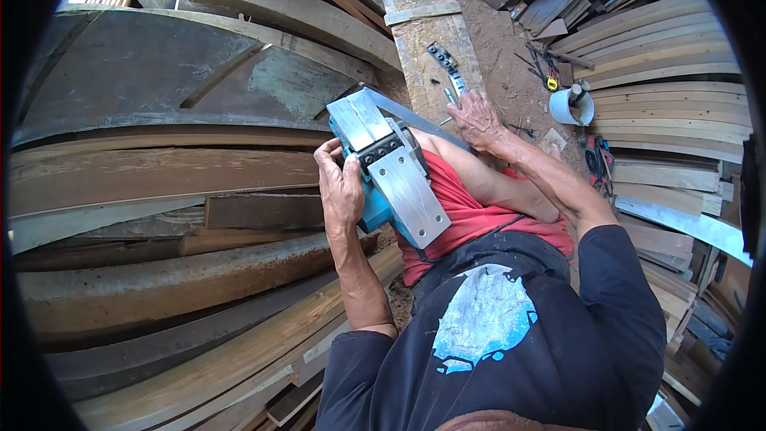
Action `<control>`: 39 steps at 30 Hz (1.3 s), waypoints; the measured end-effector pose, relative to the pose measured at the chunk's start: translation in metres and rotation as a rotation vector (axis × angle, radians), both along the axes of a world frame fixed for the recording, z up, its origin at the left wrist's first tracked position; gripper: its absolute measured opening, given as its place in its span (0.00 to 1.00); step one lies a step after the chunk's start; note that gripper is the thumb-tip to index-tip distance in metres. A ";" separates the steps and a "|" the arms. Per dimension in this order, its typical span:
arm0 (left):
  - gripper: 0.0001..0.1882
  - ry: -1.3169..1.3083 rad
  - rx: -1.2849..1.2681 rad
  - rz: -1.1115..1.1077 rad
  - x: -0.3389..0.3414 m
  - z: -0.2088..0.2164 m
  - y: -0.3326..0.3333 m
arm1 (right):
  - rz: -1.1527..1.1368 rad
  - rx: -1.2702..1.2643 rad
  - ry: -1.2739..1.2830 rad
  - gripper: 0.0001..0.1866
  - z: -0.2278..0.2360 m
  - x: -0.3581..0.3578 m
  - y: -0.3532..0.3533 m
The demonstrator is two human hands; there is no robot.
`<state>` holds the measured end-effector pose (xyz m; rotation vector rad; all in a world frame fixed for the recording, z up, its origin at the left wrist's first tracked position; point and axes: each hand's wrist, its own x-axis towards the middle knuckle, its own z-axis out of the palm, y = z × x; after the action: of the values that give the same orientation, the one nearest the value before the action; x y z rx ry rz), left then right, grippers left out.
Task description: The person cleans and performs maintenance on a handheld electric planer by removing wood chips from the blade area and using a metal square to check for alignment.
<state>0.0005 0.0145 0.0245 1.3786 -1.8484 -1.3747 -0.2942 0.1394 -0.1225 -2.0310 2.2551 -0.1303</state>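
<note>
An electric planer point(411, 196), teal with a bare metal sole, lies upside down across my lap. Its black cutter drum, with a row of bolts, faces up between the two sole plates. My left hand point(341, 188) grips the planer's side, thumb near the drum. Over the wooden plank point(423, 32) in front of me, my right hand point(476, 120) has its fingers closed round a slim metal rod-like tool point(450, 98), partly hidden by them. Just beyond lies a black bar with bolts point(441, 56), and a small dark bolt point(435, 81) rests beside it.
Stacked boards point(159, 168) rise close on my left, and more curved planks point(662, 72) stand at the right. A white bucket point(571, 106) holding tools, a yellow tape measure point(552, 82) and red-handled tools point(597, 161) lie on the sawdust-covered ground point(503, 56).
</note>
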 end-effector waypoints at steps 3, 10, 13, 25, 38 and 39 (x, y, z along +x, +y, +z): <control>0.27 -0.080 -0.024 -0.031 -0.003 0.004 -0.001 | 0.007 0.026 0.001 0.14 0.000 -0.001 0.002; 0.27 -0.153 -0.019 -0.048 -0.004 0.003 -0.002 | -0.109 -0.179 -0.252 0.09 0.017 -0.004 -0.001; 0.27 -0.180 -0.044 -0.054 -0.005 0.003 -0.002 | -0.279 -0.262 -0.606 0.07 0.070 0.005 -0.004; 0.26 -0.214 -0.079 -0.080 -0.011 0.009 0.001 | -0.162 -0.283 -0.938 0.12 0.165 0.061 -0.013; 0.21 -0.179 -0.100 -0.073 -0.008 0.008 0.000 | -0.089 -0.095 -0.743 0.13 0.167 0.073 -0.023; 0.21 -0.180 -0.100 -0.073 -0.008 0.008 0.000 | -0.089 -0.095 -0.743 0.13 0.168 0.072 -0.025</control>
<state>-0.0077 0.0150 0.0324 1.4370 -2.0720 -1.2090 -0.2220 0.1149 0.0458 -1.5392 1.8660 -0.8531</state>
